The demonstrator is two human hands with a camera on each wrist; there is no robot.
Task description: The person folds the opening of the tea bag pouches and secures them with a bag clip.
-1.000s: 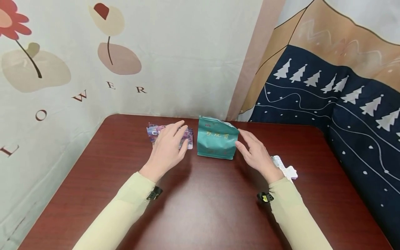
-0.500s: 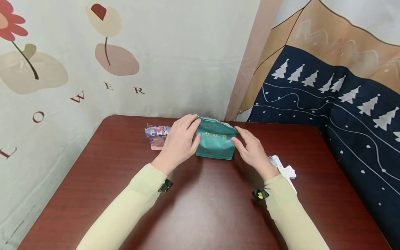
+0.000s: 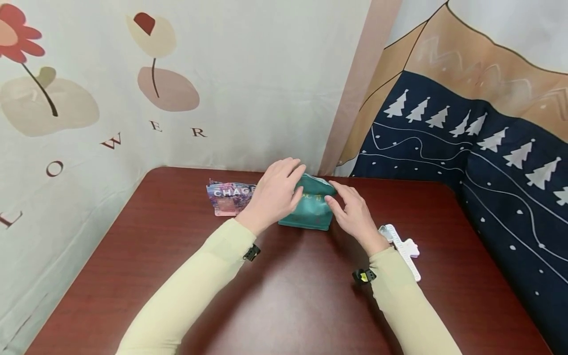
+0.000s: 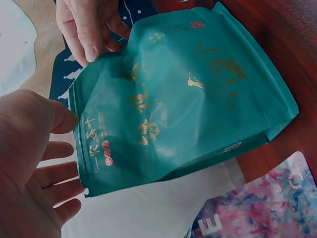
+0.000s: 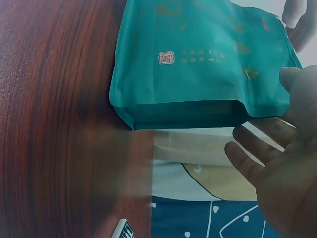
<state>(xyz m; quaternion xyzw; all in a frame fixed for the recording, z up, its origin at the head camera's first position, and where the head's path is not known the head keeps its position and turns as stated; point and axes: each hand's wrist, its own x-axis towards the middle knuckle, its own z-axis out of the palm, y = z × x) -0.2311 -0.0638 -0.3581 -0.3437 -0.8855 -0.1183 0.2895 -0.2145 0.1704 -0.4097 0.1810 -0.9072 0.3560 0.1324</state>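
Observation:
A teal tea pouch (image 3: pixel 306 217) with gold characters stands upright near the table's far edge. My right hand (image 3: pixel 353 212) pinches its upper right corner, thumb in front and fingers behind, as the left wrist view shows too. At the opposite upper corner is my left hand (image 3: pixel 277 195); in the left wrist view its thumb and loosely spread fingers (image 4: pixel 59 176) lie along the pouch's top edge, without a clear grip. A purple-pink printed pouch (image 3: pixel 227 199) lettered "CHAGE" stands left of it, partly hidden by the left hand.
A white clip-like piece (image 3: pixel 405 249) with a shaped end lies on the brown table (image 3: pixel 310 296) beside my right wrist. A pale printed curtain (image 3: pixel 266 98) hangs behind the table, and a navy tree-patterned cloth (image 3: pixel 412 153) borders the right.
My left hand has moved right, from in front of the purple pouch to the teal pouch's upper left corner. My right hand has shifted slightly left at its corner.

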